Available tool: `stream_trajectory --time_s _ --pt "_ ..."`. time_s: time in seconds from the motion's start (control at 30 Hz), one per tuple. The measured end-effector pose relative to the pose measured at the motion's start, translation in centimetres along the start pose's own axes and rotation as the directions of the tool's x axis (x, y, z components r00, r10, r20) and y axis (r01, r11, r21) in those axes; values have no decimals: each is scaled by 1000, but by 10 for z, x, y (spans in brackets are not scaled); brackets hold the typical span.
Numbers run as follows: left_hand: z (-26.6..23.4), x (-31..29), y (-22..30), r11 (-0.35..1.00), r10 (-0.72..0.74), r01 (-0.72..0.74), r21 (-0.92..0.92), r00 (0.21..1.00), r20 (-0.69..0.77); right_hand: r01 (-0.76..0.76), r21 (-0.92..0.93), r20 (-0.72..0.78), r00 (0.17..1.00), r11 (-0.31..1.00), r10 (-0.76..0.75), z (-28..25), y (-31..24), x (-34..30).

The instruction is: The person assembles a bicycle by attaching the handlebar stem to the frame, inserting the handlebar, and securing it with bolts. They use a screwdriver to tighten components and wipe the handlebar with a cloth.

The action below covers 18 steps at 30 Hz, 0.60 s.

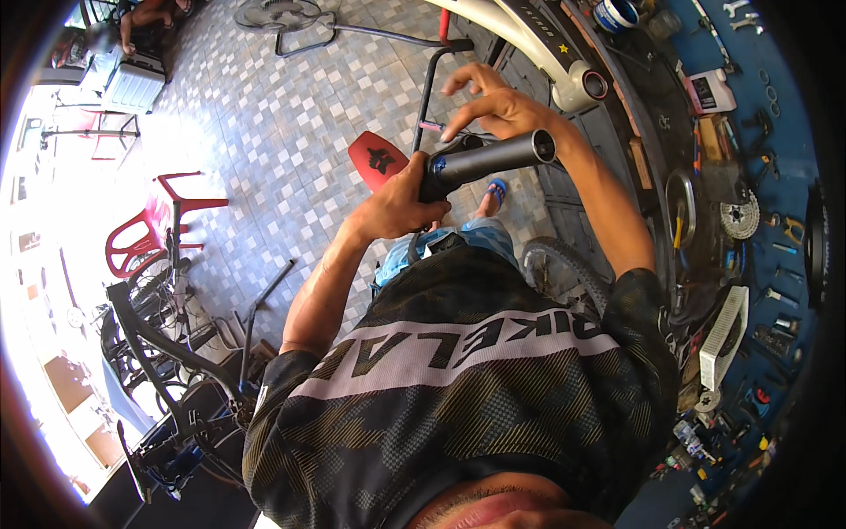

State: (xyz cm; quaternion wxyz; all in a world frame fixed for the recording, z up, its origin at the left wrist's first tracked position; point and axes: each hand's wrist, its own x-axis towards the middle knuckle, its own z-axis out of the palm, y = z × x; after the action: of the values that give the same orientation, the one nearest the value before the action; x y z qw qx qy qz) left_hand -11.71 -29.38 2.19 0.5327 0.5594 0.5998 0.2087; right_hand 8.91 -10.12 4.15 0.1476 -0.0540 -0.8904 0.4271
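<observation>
My left hand (401, 201) is wrapped round the base of a thick dark tube (498, 159), which looks like the steerer of a bicycle fork. The tube slants up to the right, and its open round end faces me. Beyond my left fingers sticks out a red mudguard (377, 159) with a dark emblem. Just past the tube hangs my right hand (502, 108), its fingers bent and spread apart, with nothing visible in them. A small pink piece (432, 126) shows near its fingertips; whether they touch is unclear. The fork's lower part is mostly hidden.
A cream bicycle frame (538, 44) with an open head tube hangs at the far right, beside the workbench (648, 132). Tools hang on a blue wall (771, 264). Left are red chairs (132, 238) and bicycle parts (159, 353). A fan (278, 13) stands on the tiled floor (291, 132).
</observation>
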Motion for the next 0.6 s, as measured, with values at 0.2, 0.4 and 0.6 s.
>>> stream_trajectory --time_s 0.2,0.4,0.6 --pt "-4 -5 3 997 58 -56 -59 998 33 289 -99 252 933 952 -257 3 -17 40" --pt "-5 -8 7 998 59 -60 32 998 20 261 -114 227 946 959 -230 6 -9 35" --pt "-5 1 5 1000 -25 25 -8 1000 -13 -2 -79 29 1000 997 4 27 18 -12"
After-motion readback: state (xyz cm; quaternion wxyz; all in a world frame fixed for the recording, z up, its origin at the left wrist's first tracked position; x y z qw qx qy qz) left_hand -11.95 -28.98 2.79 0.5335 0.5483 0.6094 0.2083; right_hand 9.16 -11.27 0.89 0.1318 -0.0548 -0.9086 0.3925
